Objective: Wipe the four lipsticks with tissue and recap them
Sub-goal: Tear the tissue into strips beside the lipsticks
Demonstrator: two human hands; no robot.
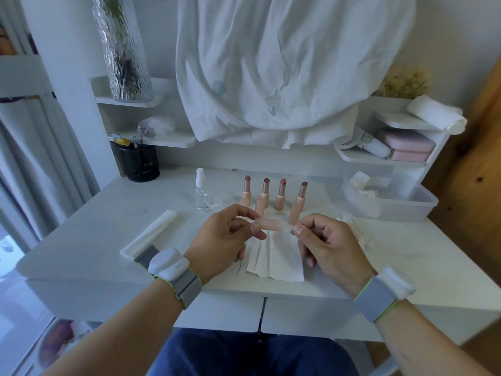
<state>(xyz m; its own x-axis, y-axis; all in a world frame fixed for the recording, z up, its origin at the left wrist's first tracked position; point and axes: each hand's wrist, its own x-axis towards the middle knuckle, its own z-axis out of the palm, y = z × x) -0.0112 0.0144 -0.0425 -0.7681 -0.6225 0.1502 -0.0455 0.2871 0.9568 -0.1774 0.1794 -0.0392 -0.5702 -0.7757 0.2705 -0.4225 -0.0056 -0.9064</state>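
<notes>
Four lipsticks (273, 195) upright in a row on the surface (81, 226); spray bottle (201, 192) left, tray (393, 202) right, tissue (276, 259) in front.

Four uncapped lipsticks (273, 195) upright on table (81, 229); both hands (225, 237) (325, 245) — pinching a cap (271, 223), tissue (276, 261) beneath

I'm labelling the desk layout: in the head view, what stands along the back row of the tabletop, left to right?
Black pen holder → clear spray bottle → four uncapped lipsticks standing in a row → clear plastic bin holding crumpled tissue.
</notes>
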